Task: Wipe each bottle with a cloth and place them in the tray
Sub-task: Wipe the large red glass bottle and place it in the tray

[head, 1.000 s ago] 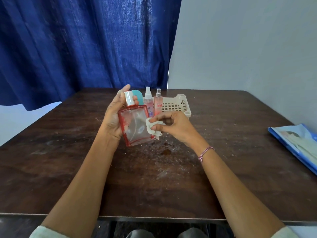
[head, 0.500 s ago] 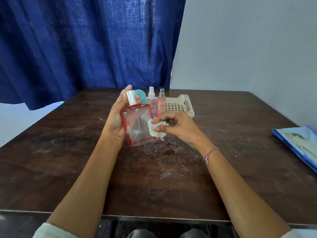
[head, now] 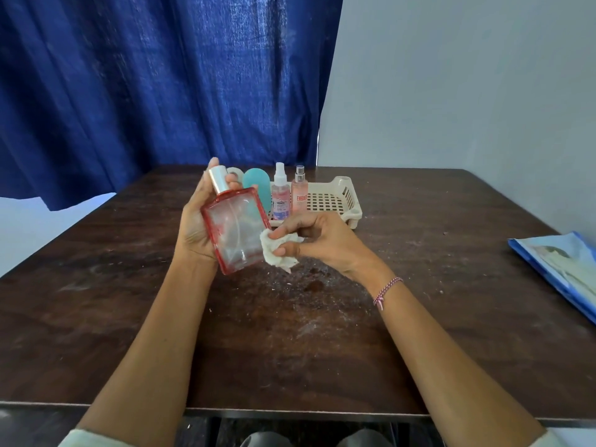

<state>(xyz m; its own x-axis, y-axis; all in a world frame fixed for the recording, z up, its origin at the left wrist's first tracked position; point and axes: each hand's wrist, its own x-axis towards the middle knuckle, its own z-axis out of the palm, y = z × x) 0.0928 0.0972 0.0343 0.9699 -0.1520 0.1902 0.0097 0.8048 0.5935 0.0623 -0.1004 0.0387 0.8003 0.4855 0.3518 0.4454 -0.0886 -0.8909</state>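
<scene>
Dark scuffed wooden table (head: 419, 317), blue curtain (head: 161, 75) and a plain grey wall (head: 467, 75) behind it, so that's the setup we're looking at.

Compared with half a second ago, not a lot has moved. The cloth (head: 277, 253) has slid down the bottle's right edge and now sits near the lower corner instead of mid-height. The tilt looks about the same to us.

The perfume bottle (head: 237, 227) is held up just in front of the tray (head: 346, 201), off its left end. It's flat, rectangular clear glass with red edging and a shiny silver cap (head: 217, 179), and it leans with the cap away from the tray. The left hand (head: 196, 227) wraps around its back, with the fingers curled at the neck. The right hand (head: 322, 240), just in front of the tray, pinches the crumpled white cloth against the glass. A pink-and-white thread bracelet (head: 387, 288) is on that wrist.

The tray is cream plastic with a grid bottom. At its left end stand a white-topped spray bottle (head: 280, 196) and a pink spray bottle (head: 299, 191); we can't tell whether they're inside it or just against it. A rounded teal thing (head: 258, 185) sits left of those. Well off to the tray's right, a glossy blue packet (head: 561, 269) lies at the table edge.
</scene>
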